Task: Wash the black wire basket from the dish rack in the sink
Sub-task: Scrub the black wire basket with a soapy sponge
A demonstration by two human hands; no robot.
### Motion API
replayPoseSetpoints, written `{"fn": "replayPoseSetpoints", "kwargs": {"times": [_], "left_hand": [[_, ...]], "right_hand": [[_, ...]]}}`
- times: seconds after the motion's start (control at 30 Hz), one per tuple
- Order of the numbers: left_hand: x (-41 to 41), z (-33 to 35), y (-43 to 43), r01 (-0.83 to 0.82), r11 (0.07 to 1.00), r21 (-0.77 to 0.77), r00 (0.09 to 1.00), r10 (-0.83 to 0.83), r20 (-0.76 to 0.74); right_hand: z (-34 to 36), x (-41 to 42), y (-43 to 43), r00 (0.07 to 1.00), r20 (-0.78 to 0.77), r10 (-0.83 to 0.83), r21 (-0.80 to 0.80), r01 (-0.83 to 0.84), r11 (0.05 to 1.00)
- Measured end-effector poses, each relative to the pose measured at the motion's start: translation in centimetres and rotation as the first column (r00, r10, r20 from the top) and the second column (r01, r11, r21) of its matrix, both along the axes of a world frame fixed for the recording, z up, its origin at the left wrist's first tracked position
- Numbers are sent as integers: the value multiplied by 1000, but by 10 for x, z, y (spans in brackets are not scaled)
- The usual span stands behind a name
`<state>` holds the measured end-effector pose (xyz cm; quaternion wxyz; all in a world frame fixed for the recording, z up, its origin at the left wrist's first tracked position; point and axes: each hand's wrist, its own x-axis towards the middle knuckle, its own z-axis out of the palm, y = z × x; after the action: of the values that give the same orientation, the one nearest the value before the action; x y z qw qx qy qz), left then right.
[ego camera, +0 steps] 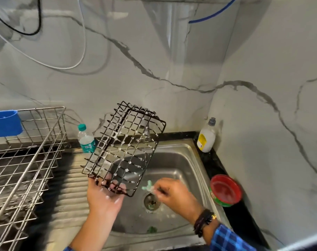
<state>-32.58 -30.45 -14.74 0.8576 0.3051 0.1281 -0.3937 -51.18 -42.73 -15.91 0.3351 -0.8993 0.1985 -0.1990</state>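
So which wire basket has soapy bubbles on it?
The black wire basket, held over the sink by the left hand; white foam dots its wires. The bigger silver dish rack on the left shows none.

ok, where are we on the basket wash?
Done: the black wire basket is out of the dish rack and lathered, white suds dotting its wires. In hand: the left hand holds its lower end, tilted above the sink; the right hand pinches a green scrubber just off the basket. Left: the rinse; no running water shows.
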Motion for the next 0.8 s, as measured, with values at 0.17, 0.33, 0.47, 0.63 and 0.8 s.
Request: {"fn": "replayPoseSetpoints", "kwargs": {"times": [0.17,0.33,0.47,0.63,0.8], "left_hand": [[-2,-14,25,72,997,-33,995,-70,67],[-8,-9,44,7,995,103,998,-14,66],[-11,-7,36,-9,993,115,998,2,64],[-6,-5,24,-2,994,110,997,-7,75],[-7,-3,10,-35,991,129,998,28,53]], "right_hand": [[-14,-79,-61,888,-165,-429,118,450,885],[-22,-143,-113,543,-224,-809,74,838,541],[-39,-143,-131,509,-389,-768,-52,820,570],[-52,-137,-126,535,-571,-623,-93,711,697],[-59,-142,-112,542,-581,-607,-49,722,690]]}}
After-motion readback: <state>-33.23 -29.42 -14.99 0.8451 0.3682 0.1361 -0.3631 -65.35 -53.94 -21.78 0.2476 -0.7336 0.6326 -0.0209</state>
